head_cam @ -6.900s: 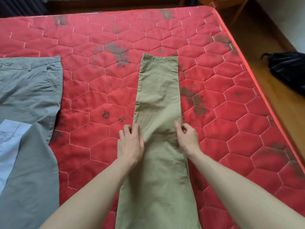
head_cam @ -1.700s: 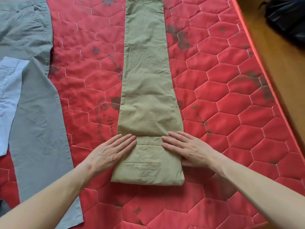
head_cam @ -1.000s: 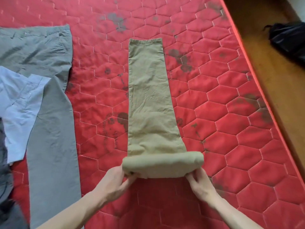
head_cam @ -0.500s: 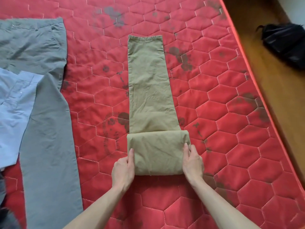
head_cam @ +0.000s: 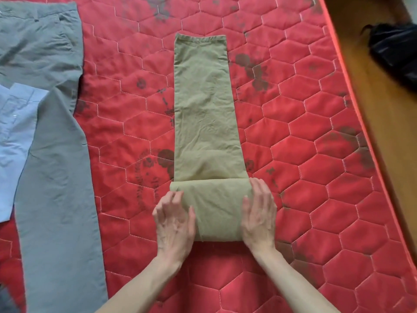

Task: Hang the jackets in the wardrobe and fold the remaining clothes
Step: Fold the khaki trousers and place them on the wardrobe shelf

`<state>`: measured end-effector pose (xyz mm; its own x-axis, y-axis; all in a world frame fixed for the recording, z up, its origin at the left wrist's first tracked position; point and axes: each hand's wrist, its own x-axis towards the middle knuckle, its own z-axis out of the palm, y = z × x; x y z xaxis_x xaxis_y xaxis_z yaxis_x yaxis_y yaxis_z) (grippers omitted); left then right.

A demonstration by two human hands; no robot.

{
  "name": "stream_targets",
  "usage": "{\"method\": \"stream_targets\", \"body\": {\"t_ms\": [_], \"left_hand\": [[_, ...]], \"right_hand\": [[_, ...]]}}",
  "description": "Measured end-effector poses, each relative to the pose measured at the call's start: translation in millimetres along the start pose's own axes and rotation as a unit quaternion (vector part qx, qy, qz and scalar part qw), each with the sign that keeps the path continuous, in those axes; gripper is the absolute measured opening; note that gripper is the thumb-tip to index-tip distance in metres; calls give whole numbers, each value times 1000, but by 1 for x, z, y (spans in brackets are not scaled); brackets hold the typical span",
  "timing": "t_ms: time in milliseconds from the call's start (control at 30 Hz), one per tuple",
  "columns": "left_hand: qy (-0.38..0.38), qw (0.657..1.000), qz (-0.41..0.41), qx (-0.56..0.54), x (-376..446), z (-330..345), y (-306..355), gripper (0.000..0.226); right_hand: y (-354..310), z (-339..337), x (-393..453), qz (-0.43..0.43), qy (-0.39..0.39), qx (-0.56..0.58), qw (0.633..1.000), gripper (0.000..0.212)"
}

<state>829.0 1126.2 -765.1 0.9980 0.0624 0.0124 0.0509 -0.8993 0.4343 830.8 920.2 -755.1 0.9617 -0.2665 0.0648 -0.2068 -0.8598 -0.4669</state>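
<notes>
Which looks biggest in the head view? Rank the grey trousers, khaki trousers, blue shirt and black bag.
1. Grey trousers, partly cut off.
2. Khaki trousers, near end folded over.
3. Blue shirt and black bag: both cut off by the frame, so unranked.

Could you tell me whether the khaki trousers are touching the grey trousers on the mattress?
Apart. The head view shows a broad strip of red mattress between the khaki trousers and the grey trousers.

Long khaki cotton trousers (head_cam: 206, 123) are lying lengthwise on the red quilted mattress (head_cam: 304, 154), their near end sitting folded over into a thick band.
</notes>
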Motion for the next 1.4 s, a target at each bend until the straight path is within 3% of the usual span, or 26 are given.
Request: {"method": "stream_targets", "body": {"t_ms": [67,133,267,467,600,733,867,1000,1067,1200,1300,1400], "left_hand": [[-33,990,137,16,9,6,7,54],[-77,979,180,48,18,15,7,58],[-127,973,172,83,31,27,-12,66],[-117,978,166,37,29,38,-29,71],[-112,979,168,34,30,45,-33,74],[-130,975,168,62,31,41,-29,75],[-154,950,251,104,42,20,-43,78],[-168,893,380,175,68,-5,-78,81],[-157,865,439,188,79,-11,-92,71],[-159,830,496,198,88,-12,-99,66],[-176,844,471,186,85,-6,-89,68],[-223,846,457,157,84,-11,-85,84]], "right_hand": [[-14,11,4,-128,-52,-34,990,54],[-16,26,7,-185,-98,-82,974,58],[0,42,14,-145,-115,-134,974,63],[40,43,22,-113,-92,-47,988,64],[61,46,34,-197,-122,-12,973,65],[65,42,40,-213,-163,-22,963,70],[82,14,60,-331,-220,-110,911,72],[108,-19,83,-474,-262,-169,824,79],[117,-26,89,-501,-259,-178,806,84],[118,-17,85,-500,-223,-178,818,66],[105,-6,78,-465,-216,-159,843,53],[96,-7,79,-464,-235,-146,842,50]]}}
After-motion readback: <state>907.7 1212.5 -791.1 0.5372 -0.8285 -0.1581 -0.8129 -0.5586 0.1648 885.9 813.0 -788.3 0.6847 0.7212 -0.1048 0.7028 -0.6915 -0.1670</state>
